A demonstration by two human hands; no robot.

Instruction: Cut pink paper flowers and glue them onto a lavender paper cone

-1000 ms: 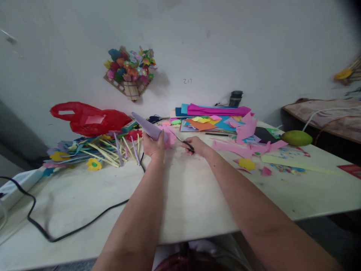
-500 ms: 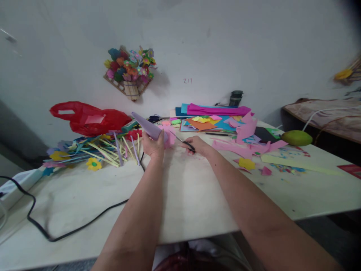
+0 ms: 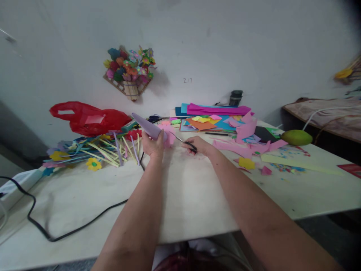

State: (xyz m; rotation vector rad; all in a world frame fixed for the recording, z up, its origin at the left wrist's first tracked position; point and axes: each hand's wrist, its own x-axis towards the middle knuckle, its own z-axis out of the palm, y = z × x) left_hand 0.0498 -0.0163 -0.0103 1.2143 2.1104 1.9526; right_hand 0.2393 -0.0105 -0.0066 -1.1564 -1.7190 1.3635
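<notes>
left hand (image 3: 153, 146) grips lilac cone (image 3: 148, 128), right hand (image 3: 199, 146) scissors (image 3: 192, 148); cluttered white table (image 3: 194, 195) against pale wall (image 3: 225, 45).

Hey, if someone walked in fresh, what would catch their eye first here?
Probably the red plastic bag at the back left of the table, and the colourful flower bouquet on the wall above. Then, mid-table, the left hand holding a lilac cone and the right hand holding black-handled scissors, tips toward a pink piece.
</notes>
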